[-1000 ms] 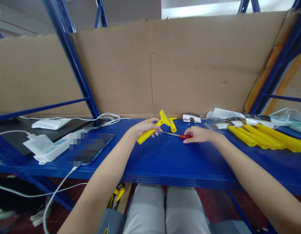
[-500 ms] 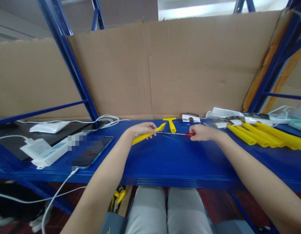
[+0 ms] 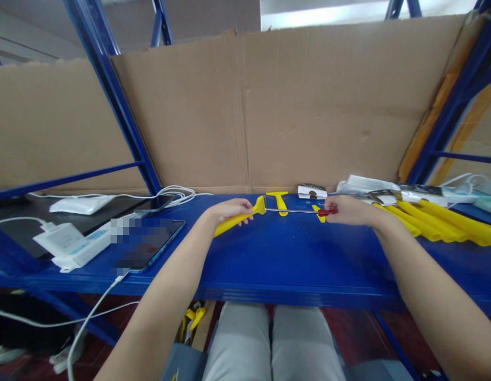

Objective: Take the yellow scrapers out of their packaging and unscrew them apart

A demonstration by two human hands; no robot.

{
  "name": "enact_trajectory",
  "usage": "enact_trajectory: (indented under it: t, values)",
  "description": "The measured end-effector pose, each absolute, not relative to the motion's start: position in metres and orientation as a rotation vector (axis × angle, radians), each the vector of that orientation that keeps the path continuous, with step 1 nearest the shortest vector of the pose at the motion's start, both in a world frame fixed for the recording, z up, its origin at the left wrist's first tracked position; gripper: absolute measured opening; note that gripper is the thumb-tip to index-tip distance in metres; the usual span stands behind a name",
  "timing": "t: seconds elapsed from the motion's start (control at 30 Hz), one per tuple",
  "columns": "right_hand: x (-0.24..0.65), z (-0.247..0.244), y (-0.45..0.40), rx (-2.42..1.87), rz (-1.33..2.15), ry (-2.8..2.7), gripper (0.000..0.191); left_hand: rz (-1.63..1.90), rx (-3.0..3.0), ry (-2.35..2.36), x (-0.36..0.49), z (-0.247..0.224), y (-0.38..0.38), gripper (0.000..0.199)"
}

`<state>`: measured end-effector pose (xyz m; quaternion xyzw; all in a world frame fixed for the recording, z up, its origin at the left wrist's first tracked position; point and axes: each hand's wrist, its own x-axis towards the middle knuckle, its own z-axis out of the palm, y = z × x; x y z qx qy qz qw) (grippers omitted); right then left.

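Note:
My left hand is closed around a yellow plastic handle whose wider head points up and right. In my right hand is a screwdriver with a red grip, its long shaft lying level and its tip at the head of the yellow handle. Behind the shaft lies a yellow T-shaped piece. A small flat yellow piece shows beside the red grip, partly hidden by it.
Several yellow tubes and white packages lie at the right. A small white-and-black packet sits near the cardboard wall. A phone, power strip and white cables are at the left.
My right hand has moved right with the screwdriver. The yellow handle's head has turned and shows wider. A small yellow piece is now visible by the red grip.

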<state>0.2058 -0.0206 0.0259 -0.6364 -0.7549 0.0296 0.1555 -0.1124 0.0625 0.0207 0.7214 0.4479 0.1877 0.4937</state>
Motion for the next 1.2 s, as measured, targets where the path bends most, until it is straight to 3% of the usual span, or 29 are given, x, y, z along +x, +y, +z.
enact_trajectory:
  t: [0.1,0.23,0.33,0.57,0.73,1.2]
  values:
    - [0.212,0.023,-0.019,-1.776,0.130,-2.158,0.009,0.465,1.724,1.080,-0.114,0.019,0.064,0.022]
    - [0.215,0.019,-0.015,-1.743,0.184,-2.171,0.009,0.486,1.692,1.042,-0.116,0.018,0.066,0.050]
    - [0.216,0.017,-0.012,-1.731,0.202,-2.187,0.009,0.513,1.672,1.016,-0.116,0.017,0.065,0.058]
    - [0.213,0.013,-0.010,-1.637,0.261,-2.186,0.012,0.547,1.603,1.057,-0.116,0.017,0.066,0.047]
    - [0.210,0.012,-0.009,-1.606,0.300,-2.208,0.011,0.537,1.617,1.026,-0.116,0.013,0.072,0.011]
    - [0.205,0.014,-0.011,-1.556,0.292,-2.107,0.014,0.642,1.631,0.986,-0.106,0.019,0.069,0.008]
